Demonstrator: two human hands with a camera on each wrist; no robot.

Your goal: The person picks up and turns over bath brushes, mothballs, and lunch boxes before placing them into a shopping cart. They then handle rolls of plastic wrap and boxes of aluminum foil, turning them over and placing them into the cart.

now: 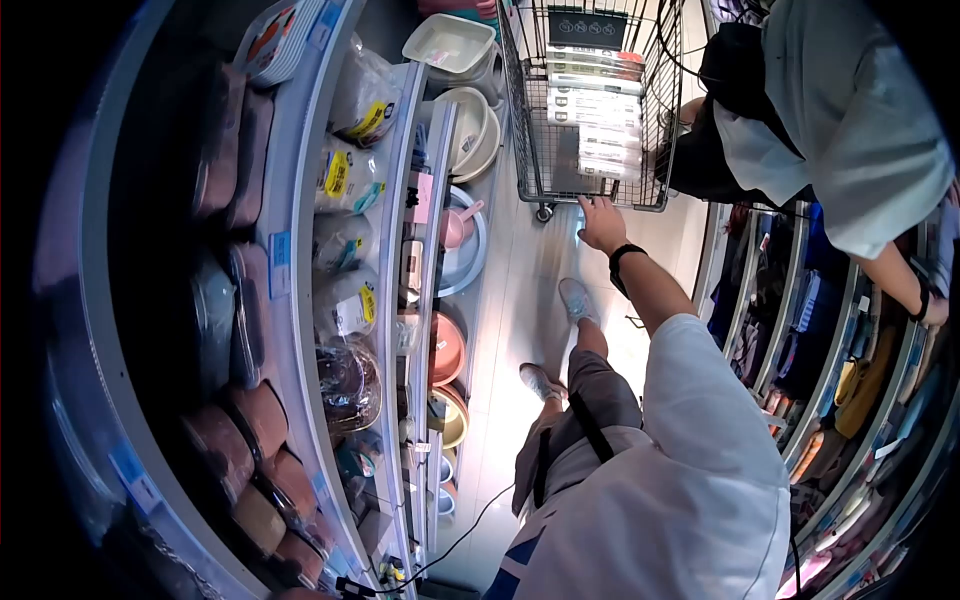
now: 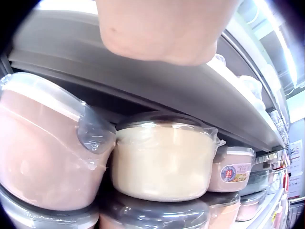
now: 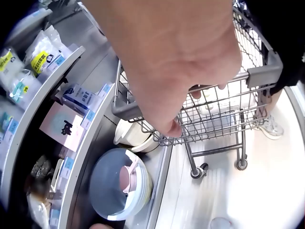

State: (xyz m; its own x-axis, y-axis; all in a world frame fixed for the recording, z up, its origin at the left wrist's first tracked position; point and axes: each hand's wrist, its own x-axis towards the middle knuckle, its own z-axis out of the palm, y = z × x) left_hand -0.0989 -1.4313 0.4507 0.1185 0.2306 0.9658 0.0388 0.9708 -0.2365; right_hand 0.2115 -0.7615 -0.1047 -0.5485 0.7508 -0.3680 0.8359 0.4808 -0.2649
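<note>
My right hand (image 3: 190, 62) is at the near rim of a wire shopping cart (image 3: 214, 114), with the thumb on the near side and fingertips showing past the rim bar. In the head view, this hand (image 1: 603, 228) reaches forward to the cart's end. A stack of white wrapped packages (image 1: 600, 115) lies inside the cart. Only the lower part of my left hand (image 2: 167, 31) shows, in front of a grey shelf edge; its fingers are out of sight. Below it are a cream lidded container (image 2: 162, 162) and a pink lidded container (image 2: 47, 143), both in clear wrap.
Shelves of wrapped goods (image 1: 345, 180) run along the left. Basins, including a blue basin (image 1: 470, 255) with a pink scoop, stand low beside the aisle. Another person in a white shirt (image 1: 860, 110) stands at the right, near racks of clothes (image 1: 800, 300).
</note>
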